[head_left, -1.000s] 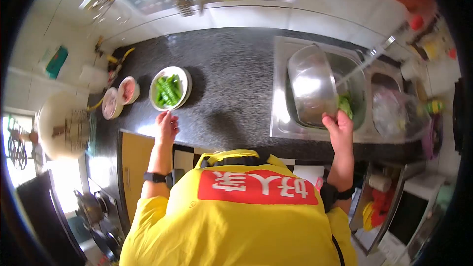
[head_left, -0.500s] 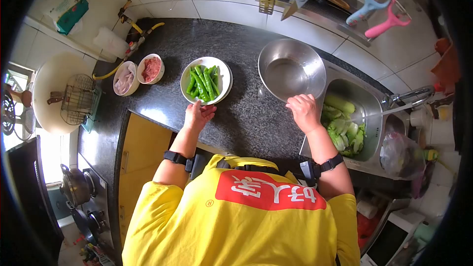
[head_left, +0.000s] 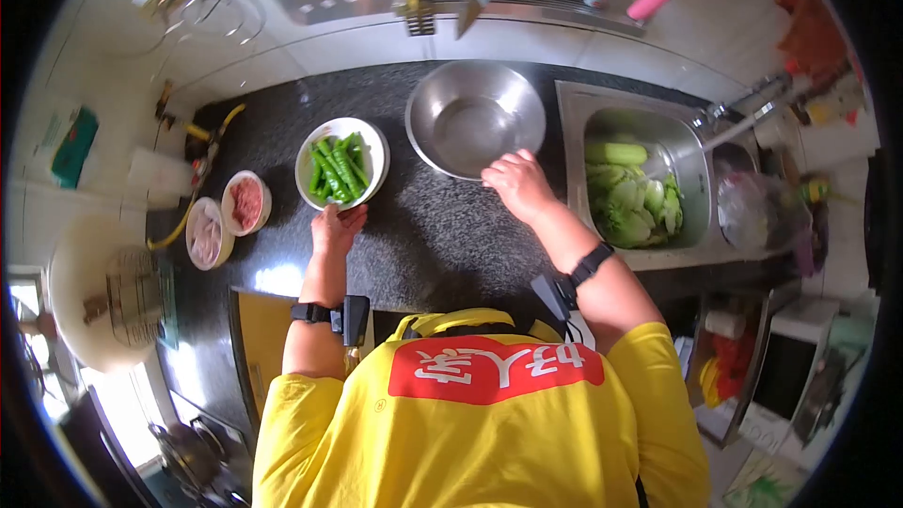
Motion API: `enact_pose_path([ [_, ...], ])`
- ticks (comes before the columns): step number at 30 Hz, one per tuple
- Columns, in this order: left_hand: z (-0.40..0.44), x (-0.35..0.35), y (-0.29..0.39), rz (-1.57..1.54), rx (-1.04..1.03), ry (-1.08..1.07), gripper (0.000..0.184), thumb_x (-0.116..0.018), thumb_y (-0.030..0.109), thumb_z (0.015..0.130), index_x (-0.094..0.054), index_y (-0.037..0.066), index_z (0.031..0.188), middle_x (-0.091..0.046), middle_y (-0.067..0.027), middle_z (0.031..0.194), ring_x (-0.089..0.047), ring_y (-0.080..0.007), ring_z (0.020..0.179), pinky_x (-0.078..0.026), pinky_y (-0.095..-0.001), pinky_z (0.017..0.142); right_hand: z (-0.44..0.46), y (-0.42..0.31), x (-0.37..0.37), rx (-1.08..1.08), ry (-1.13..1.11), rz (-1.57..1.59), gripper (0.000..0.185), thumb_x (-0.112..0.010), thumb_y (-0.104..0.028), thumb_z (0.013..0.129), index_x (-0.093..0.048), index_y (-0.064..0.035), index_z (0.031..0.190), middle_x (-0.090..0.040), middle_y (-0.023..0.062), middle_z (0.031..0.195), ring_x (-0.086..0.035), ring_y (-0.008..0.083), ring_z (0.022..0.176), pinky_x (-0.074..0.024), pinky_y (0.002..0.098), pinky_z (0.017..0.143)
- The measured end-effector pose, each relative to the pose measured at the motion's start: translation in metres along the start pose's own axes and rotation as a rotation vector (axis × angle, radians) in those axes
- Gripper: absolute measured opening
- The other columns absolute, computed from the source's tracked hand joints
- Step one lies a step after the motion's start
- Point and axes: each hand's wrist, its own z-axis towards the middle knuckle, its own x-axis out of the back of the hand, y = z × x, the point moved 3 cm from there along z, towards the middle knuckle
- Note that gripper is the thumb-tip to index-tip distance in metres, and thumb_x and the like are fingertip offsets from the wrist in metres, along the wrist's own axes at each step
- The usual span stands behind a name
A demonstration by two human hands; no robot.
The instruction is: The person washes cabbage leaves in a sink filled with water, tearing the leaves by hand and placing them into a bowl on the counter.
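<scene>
Stainless-steel bowl: steady flat on counter while pinched in right hand, with unclear grip in left hand at green-pepper bowl.

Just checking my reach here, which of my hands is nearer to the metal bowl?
Right. Your right hand is at the near rim of the metal bowl; your left hand is farther left, by the white bowl of green peppers.

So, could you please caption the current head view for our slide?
Left hand at a bowl of peppers, right hand at the rim of a basin.
</scene>
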Motion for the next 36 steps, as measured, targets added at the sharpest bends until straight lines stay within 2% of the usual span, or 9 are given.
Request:
enact_pose_path([
  [7,0.038,-0.019,0.007,-0.115,-0.031,0.039,0.030,-0.033,0.014,0.087,-0.040,-0.004,0.110,-0.056,-0.0212,0.093,-0.060,-0.0331,0.081,-0.049,-0.0441,0.074,0.012,-0.002,0.013,-0.148,0.056,-0.117,0.034,-0.057,-0.015,0.072,-0.054,-0.0127,0.106,-0.049,0.0075,0.105,-0.042,0.0241,0.108,-0.0304,0.0492,0.094],
  [16,0.067,-0.021,0.011,-0.266,-0.104,0.020,0.038,-0.031,0.028,0.092,-0.039,-0.003,0.113,-0.053,-0.0240,0.103,-0.056,-0.0335,0.092,-0.046,-0.0428,0.082,-0.121,0.040,0.088,-0.176,0.139,-0.058,0.038,-0.063,-0.014,0.069,-0.055,-0.0105,0.106,-0.049,0.0106,0.111,-0.043,0.0265,0.107,-0.0341,0.0377,0.093],
  [18,0.036,-0.049,0.002,-0.245,-0.077,0.058,0.047,-0.036,0.042,0.089,-0.037,0.003,0.115,-0.054,-0.0154,0.101,-0.057,-0.0276,0.088,-0.047,-0.0376,0.071,-0.166,0.066,0.113,-0.260,0.150,-0.002,0.035,-0.064,-0.014,0.069,-0.056,-0.0086,0.102,-0.051,0.0100,0.106,-0.046,0.0260,0.101,-0.0373,0.0379,0.088],
  [21,-0.045,-0.126,-0.018,0.459,-0.441,0.244,0.046,-0.050,0.041,0.083,-0.043,0.005,0.111,-0.053,-0.0090,0.093,-0.053,-0.0194,0.075,-0.037,-0.0300,0.060,-0.239,0.125,0.135,-0.477,0.204,0.052,0.029,-0.064,-0.009,0.070,-0.058,-0.0073,0.097,-0.055,0.0113,0.099,-0.052,0.0277,0.093,-0.0435,0.0363,0.080],
  [24,-0.091,-0.185,-0.049,1.102,-1.283,0.152,0.034,-0.059,0.027,0.077,-0.052,0.006,0.103,-0.052,-0.0107,0.097,-0.051,-0.0228,0.086,-0.041,-0.0309,0.073,-0.294,0.175,0.157,-0.698,0.213,0.221,0.025,-0.061,-0.004,0.071,-0.057,-0.0042,0.096,-0.057,0.0131,0.094,-0.055,0.0277,0.087,-0.0446,0.0342,0.075],
  [26,-0.134,-0.239,-0.068,1.485,-1.460,-0.001,0.040,-0.062,0.021,0.072,-0.050,0.007,0.108,-0.050,-0.0117,0.103,-0.048,-0.0268,0.096,-0.038,-0.0363,0.084,-0.312,0.191,0.165,-0.872,0.242,0.320,0.024,-0.062,-0.007,0.073,-0.057,-0.0038,0.096,-0.057,0.0137,0.094,-0.055,0.0284,0.087,-0.0446,0.0340,0.075],
  [28,-0.144,-0.264,-0.089,1.729,-1.398,-0.031,0.045,-0.060,0.022,0.073,-0.047,0.013,0.115,-0.045,-0.0091,0.116,-0.041,-0.0276,0.111,-0.026,-0.0492,0.095,-0.318,0.198,0.171,-0.915,0.232,0.371,0.024,-0.062,-0.008,0.073,-0.057,-0.0039,0.096,-0.057,0.0139,0.095,-0.055,0.0285,0.087,-0.0443,0.0339,0.076],
  [33,-0.107,-0.276,-0.103,1.824,-1.174,-0.087,0.053,-0.059,0.022,0.074,-0.040,0.015,0.122,-0.045,-0.0104,0.116,-0.045,-0.0253,0.108,-0.028,-0.0489,0.093,-0.319,0.201,0.164,-0.849,0.237,0.277,0.025,-0.062,-0.011,0.074,-0.057,-0.0028,0.097,-0.057,0.0149,0.096,-0.055,0.0291,0.088,-0.0437,0.0340,0.077],
  [36,-0.095,-0.275,-0.106,1.674,-1.303,-0.162,0.055,-0.059,0.021,0.074,-0.038,0.014,0.124,-0.049,-0.0107,0.111,-0.048,-0.0255,0.104,-0.030,-0.0491,0.090,-0.318,0.209,0.152,-0.872,0.159,0.329,0.030,-0.062,-0.015,0.073,-0.056,-0.0026,0.100,-0.056,0.0159,0.099,-0.053,0.0301,0.093,-0.0423,0.0350,0.081],
])
